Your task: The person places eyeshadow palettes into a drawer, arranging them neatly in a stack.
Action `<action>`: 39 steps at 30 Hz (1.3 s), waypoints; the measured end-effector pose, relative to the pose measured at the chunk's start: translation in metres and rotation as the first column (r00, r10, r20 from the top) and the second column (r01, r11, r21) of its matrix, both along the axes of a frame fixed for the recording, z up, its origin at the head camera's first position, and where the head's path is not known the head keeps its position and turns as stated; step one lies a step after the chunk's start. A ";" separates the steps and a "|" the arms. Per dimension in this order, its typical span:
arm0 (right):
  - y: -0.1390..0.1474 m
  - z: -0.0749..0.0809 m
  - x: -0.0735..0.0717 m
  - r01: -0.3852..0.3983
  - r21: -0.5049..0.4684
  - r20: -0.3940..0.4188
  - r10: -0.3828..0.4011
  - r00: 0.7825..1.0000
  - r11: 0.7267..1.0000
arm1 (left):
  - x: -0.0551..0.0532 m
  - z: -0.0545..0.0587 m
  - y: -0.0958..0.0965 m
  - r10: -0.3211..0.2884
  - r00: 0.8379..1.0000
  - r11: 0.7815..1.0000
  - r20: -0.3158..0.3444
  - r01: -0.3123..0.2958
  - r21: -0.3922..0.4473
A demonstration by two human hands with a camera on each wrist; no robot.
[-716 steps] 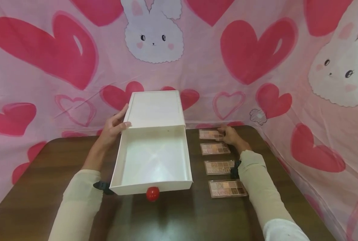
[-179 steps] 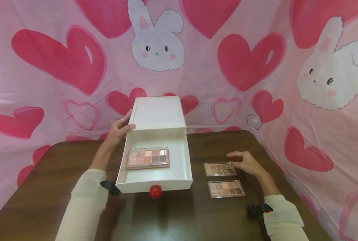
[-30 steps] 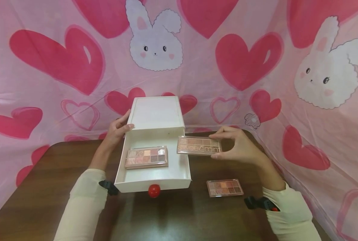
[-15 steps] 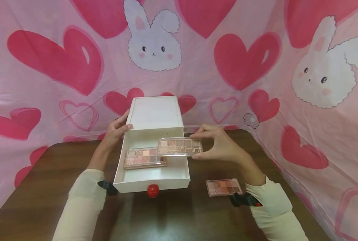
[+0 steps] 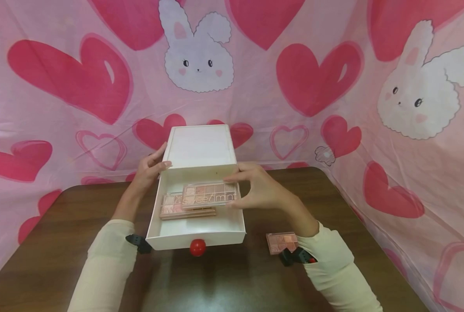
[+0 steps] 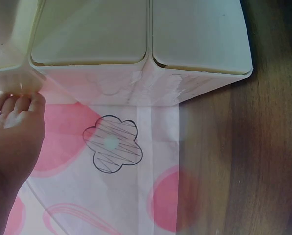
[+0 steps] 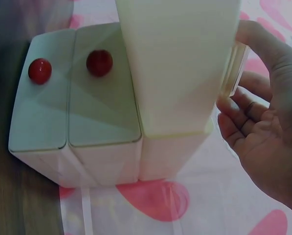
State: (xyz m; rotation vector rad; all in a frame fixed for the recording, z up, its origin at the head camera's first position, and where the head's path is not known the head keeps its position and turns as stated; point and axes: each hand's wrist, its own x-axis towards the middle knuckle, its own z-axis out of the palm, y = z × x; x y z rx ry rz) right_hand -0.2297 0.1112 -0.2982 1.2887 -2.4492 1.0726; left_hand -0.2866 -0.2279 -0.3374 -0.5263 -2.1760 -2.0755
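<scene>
In the head view my right hand (image 5: 261, 188) pinches the right end of an eyeshadow palette (image 5: 208, 196), thumb in front and fingers behind. The palette is inside the pulled-out white drawer (image 5: 194, 238), overlapping other palettes (image 5: 171, 210) at the drawer's left. In the right wrist view the held palette (image 7: 234, 71) shows edge-on beside the drawer wall. My left hand (image 5: 147, 169) rests against the left side of the white drawer unit (image 5: 200, 145), thumb on its top edge, fingers extended along the side. Another eyeshadow palette (image 5: 280, 242) lies on the table, partly hidden by my right wrist.
A red round knob (image 5: 197, 247) sits on the drawer's front. Below it, the right wrist view shows two closed drawers with red knobs (image 7: 40, 71). The brown wooden table (image 5: 208, 286) meets a pink heart-and-bunny cloth (image 5: 255, 95) behind.
Several palettes lay on the table beside a bare drawer at first; most are now in the drawer. Lately my right hand carried the held palette leftward and down over those inside. The left hand stays put.
</scene>
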 end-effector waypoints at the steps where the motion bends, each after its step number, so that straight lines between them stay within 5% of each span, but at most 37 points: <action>1: -0.003 0.000 0.000 0.002 0.009 -0.003 -0.002 1.000 1.000 | 0.000 0.000 0.000 0.000 1.000 1.000 0.000 0.000 -0.001; 16: -0.038 0.000 0.001 0.045 0.156 0.048 -0.053 0.997 0.987 | -0.001 -0.002 0.000 -0.003 1.000 1.000 -0.006 0.003 0.015; 39: -0.052 0.003 0.008 0.127 0.391 -0.036 -0.123 0.992 0.912 | 0.004 0.000 0.004 0.029 0.999 1.000 -0.027 -0.029 0.005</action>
